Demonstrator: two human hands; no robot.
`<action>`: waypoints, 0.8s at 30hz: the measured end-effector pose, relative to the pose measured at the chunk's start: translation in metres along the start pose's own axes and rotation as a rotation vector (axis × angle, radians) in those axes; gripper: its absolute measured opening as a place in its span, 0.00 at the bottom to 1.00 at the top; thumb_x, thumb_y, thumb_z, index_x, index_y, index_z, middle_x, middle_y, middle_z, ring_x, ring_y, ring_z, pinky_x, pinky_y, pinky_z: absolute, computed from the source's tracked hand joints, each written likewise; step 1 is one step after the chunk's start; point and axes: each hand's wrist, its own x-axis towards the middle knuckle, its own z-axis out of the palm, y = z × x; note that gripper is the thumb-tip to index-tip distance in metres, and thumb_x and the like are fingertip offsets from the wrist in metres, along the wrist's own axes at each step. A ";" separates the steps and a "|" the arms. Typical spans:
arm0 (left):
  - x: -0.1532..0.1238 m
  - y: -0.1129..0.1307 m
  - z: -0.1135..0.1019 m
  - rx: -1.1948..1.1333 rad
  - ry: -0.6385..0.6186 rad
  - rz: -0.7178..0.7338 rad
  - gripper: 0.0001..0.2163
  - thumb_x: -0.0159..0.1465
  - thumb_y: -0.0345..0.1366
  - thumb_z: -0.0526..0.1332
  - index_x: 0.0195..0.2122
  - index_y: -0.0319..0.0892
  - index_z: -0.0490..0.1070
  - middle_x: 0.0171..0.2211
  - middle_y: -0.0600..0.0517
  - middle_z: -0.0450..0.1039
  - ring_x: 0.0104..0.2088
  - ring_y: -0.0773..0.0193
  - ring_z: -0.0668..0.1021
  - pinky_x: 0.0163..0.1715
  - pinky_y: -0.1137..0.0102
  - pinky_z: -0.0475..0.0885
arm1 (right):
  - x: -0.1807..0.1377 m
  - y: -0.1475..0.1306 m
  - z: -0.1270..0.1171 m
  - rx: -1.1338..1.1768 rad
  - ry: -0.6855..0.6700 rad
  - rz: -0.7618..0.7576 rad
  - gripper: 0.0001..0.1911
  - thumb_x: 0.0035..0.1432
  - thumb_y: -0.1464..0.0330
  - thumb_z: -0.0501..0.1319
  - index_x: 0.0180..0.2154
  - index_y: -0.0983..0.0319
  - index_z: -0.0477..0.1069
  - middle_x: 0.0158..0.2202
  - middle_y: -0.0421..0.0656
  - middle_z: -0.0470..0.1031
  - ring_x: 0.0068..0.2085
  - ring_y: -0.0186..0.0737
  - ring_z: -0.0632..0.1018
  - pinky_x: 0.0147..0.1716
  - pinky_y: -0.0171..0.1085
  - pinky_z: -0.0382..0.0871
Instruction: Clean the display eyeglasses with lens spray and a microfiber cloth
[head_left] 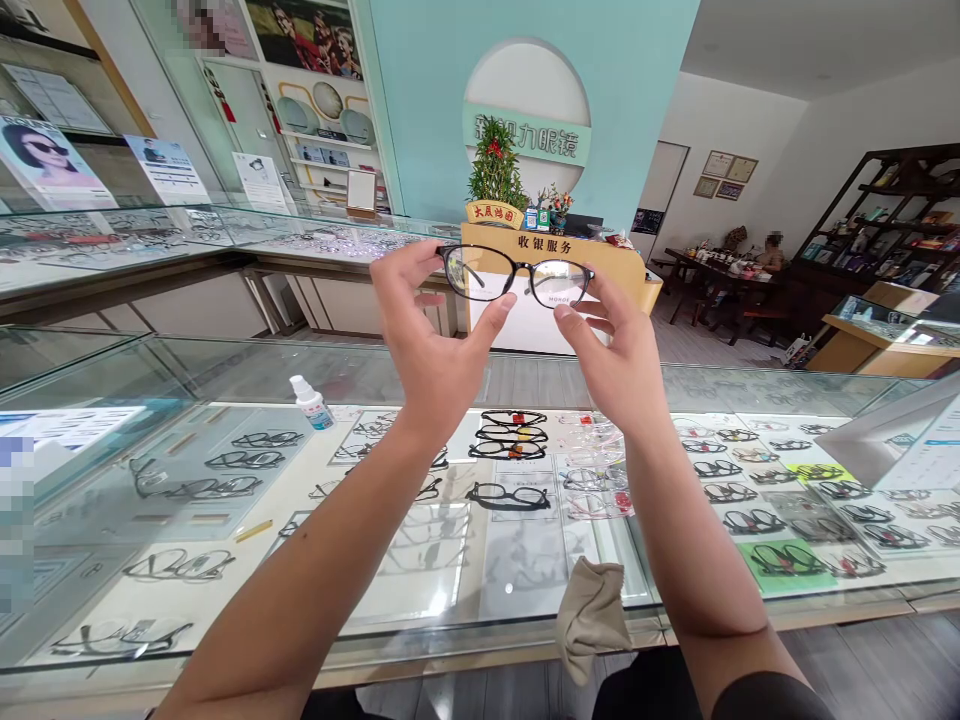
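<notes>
A pair of black-framed eyeglasses (pixel 523 268) is held up in front of me, above the glass display counter, with its lenses facing me or away; I cannot tell which. My left hand (pixel 439 330) pinches the left end of the frame, its thumb by the lower rim of that lens. On the other end my right hand (pixel 619 345) grips in the same way, thumb at the bottom of the lens. Faint lettering shows on the right lens. Below, a beige cloth (pixel 592 615) drapes over the counter's near edge.
Rows of eyeglasses (pixel 510 495) lie inside the glass counter (pixel 352 630). A white spray bottle (pixel 310 403) stands at left on the counter. Beyond are a wooden cashier desk (pixel 630 275) with a plant (pixel 495 175), and a person (pixel 771 255) seated at a far table.
</notes>
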 end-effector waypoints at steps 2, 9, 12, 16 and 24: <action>0.002 0.001 0.001 -0.003 0.014 0.012 0.39 0.56 0.54 0.81 0.64 0.57 0.66 0.64 0.45 0.70 0.64 0.43 0.76 0.60 0.47 0.76 | -0.001 0.000 0.001 0.020 0.057 -0.004 0.26 0.74 0.52 0.63 0.68 0.49 0.74 0.64 0.48 0.82 0.56 0.52 0.85 0.58 0.56 0.81; 0.008 0.002 0.004 -0.081 0.048 0.074 0.37 0.58 0.58 0.79 0.62 0.56 0.65 0.64 0.46 0.71 0.62 0.47 0.79 0.57 0.51 0.79 | 0.001 0.002 0.004 0.058 0.217 -0.128 0.22 0.78 0.52 0.57 0.63 0.50 0.80 0.59 0.45 0.85 0.55 0.48 0.85 0.59 0.54 0.81; 0.008 0.002 0.005 -0.058 0.034 0.058 0.37 0.58 0.61 0.78 0.62 0.59 0.64 0.64 0.47 0.71 0.64 0.46 0.79 0.57 0.48 0.80 | 0.002 0.004 0.004 0.041 0.236 -0.128 0.22 0.78 0.52 0.57 0.62 0.49 0.80 0.58 0.45 0.85 0.55 0.48 0.85 0.57 0.53 0.83; 0.007 0.000 0.006 -0.013 0.013 0.018 0.37 0.59 0.63 0.76 0.63 0.60 0.63 0.64 0.46 0.72 0.64 0.46 0.79 0.57 0.48 0.82 | 0.001 0.002 0.004 0.013 0.250 -0.131 0.22 0.77 0.51 0.57 0.62 0.50 0.80 0.56 0.46 0.85 0.55 0.48 0.84 0.55 0.52 0.83; 0.007 -0.008 0.007 -0.163 -0.029 -0.048 0.39 0.54 0.66 0.78 0.60 0.60 0.64 0.63 0.46 0.72 0.63 0.43 0.79 0.58 0.46 0.81 | -0.004 -0.012 0.004 0.012 0.263 -0.080 0.22 0.77 0.49 0.57 0.62 0.48 0.79 0.59 0.48 0.82 0.59 0.53 0.83 0.57 0.55 0.81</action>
